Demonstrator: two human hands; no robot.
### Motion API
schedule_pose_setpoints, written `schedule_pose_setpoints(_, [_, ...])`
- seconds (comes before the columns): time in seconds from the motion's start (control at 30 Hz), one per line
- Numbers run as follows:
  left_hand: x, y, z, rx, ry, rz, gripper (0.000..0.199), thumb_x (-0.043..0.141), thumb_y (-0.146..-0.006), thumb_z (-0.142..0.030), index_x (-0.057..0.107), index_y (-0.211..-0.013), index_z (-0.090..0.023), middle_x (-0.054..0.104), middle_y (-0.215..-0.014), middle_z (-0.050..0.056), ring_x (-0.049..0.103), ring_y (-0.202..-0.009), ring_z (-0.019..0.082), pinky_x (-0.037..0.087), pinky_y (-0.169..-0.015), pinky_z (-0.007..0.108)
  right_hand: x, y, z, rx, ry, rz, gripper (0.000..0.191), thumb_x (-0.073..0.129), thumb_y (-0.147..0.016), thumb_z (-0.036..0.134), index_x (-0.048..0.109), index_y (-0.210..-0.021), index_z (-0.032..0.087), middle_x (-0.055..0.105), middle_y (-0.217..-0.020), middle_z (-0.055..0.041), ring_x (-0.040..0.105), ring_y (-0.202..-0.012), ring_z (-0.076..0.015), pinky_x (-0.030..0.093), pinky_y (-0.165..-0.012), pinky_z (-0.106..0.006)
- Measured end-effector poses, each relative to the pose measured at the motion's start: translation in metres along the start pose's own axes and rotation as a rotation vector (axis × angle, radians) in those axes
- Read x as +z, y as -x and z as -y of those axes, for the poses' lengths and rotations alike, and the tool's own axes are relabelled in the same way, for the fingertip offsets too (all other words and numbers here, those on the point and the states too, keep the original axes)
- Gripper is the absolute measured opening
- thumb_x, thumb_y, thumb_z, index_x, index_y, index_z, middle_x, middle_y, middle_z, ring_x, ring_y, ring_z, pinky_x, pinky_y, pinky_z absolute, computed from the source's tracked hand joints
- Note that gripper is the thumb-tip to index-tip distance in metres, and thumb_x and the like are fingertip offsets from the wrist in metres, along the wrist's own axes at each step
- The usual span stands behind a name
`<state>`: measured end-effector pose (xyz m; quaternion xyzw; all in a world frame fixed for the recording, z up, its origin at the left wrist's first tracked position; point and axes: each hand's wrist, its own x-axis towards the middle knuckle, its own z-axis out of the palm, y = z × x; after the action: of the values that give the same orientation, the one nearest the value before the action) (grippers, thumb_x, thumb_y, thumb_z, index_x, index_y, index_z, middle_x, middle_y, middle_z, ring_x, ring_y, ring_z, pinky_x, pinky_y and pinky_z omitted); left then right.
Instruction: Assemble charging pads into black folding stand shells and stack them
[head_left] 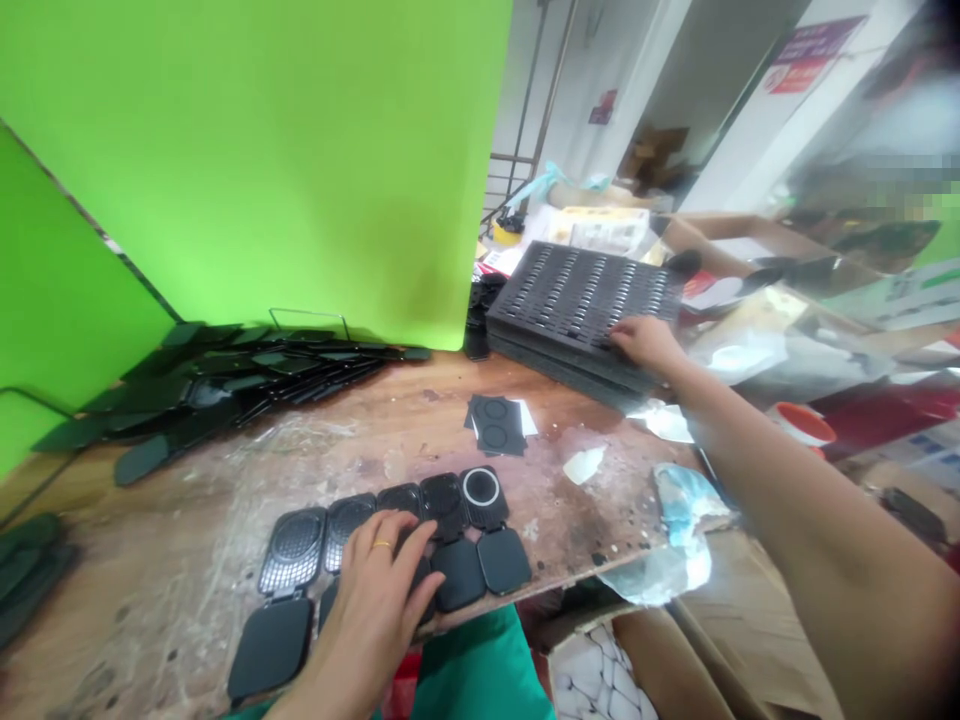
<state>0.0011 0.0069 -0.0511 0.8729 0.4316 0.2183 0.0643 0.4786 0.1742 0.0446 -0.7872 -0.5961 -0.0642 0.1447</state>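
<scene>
My left hand, a ring on one finger, lies with fingers apart over a row of unfolded black square hinged cases. The left-end case shows a grid-textured ring recess above a smooth flat panel. At the right end, one case holds a white ring. My right hand reaches to the near right part of a black foam tray with rows of slots holding small shiny pieces. Its fingertips are pinched at a slot; whatever is between them is too small to make out.
Dark sheets with ring outlines and a white scrap lie mid-table. Black flat parts are heaped against a green partition. Cartons and plastic bags crowd the right. A blurred person is at the far right.
</scene>
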Motion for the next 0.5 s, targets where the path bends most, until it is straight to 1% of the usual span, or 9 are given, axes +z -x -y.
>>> schedule_pose_setpoints(0.2, [-0.005, 0.01, 0.011, -0.056, 0.012, -0.009, 0.029, 0.055, -0.093, -0.028, 0.063, -0.121, -0.026, 0.058, -0.123, 0.01, 0.05, -0.116, 0.031, 0.048, -0.095, 0.049, 0.003, -0.003, 0.0, 0.008, -0.026, 0.022, 0.02, 0.059, -0.08, 0.018, 0.076, -0.088, 0.013, 0.074, -0.087, -0.0109, 0.064, -0.078, -0.0213, 0.045, -0.076, -0.028])
schedule_pose_setpoints(0.3, [-0.004, 0.012, 0.013, -0.062, 0.019, -0.023, 0.028, 0.055, -0.093, -0.028, 0.064, -0.12, -0.026, 0.058, -0.121, 0.01, 0.05, -0.115, 0.03, 0.048, -0.095, 0.049, 0.003, -0.005, 0.003, 0.042, -0.069, 0.031, 0.016, 0.059, -0.079, 0.017, 0.075, -0.077, 0.013, 0.073, -0.079, -0.0106, 0.062, -0.073, -0.0201, 0.044, -0.074, -0.028])
schedule_pose_setpoints(0.4, [-0.002, 0.015, 0.015, -0.07, 0.023, -0.025, 0.027, 0.056, -0.092, -0.026, 0.065, -0.118, -0.026, 0.059, -0.119, 0.01, 0.051, -0.113, 0.029, 0.049, -0.095, 0.047, -0.003, -0.003, 0.006, 0.104, -0.152, 0.029, 0.014, 0.061, -0.076, 0.017, 0.071, -0.068, 0.012, 0.067, -0.063, -0.007, 0.058, -0.064, -0.0182, 0.044, -0.067, -0.028])
schedule_pose_setpoints(0.5, [-0.002, 0.019, 0.017, -0.081, 0.027, -0.03, 0.027, 0.057, -0.092, -0.025, 0.066, -0.116, -0.025, 0.059, -0.116, 0.009, 0.052, -0.11, 0.029, 0.05, -0.092, 0.045, -0.017, 0.006, 0.009, 0.153, -0.27, -0.018, 0.01, 0.062, -0.076, 0.019, 0.068, -0.07, 0.013, 0.064, -0.063, -0.0031, 0.055, -0.061, -0.0159, 0.044, -0.062, -0.026])
